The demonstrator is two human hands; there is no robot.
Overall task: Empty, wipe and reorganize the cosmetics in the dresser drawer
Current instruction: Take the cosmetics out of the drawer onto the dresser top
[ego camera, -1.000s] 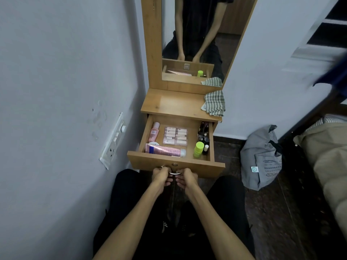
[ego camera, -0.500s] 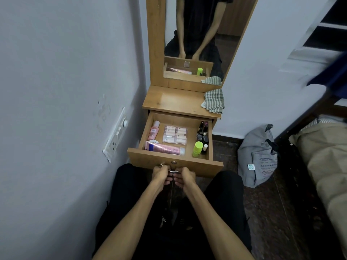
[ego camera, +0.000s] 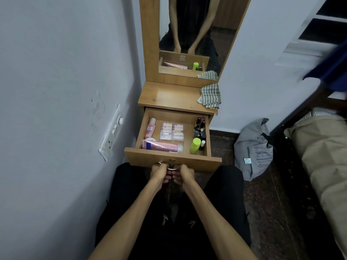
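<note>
Presently: wooden dresser drawer point(ego camera: 169, 160), pulled out, stocked. Long pink plastic tube point(ego camera: 159, 146) along the front edge, likely soft and light; grip mid-body. Lime-capped bottle point(ego camera: 194, 145) at front right corner, probably tippy; take by the cap. Left hand point(ego camera: 158, 173) and right hand point(ego camera: 185, 175), arms extended, curl together around the metal handle point(ego camera: 171, 168).

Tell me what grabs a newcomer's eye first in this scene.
The open drawer at centre, packed with cosmetics: a pink tube lying along its front and a lime-capped bottle at the right. Both hands, left and right, grip the handle; a striped cloth sits on the dresser top.
</note>
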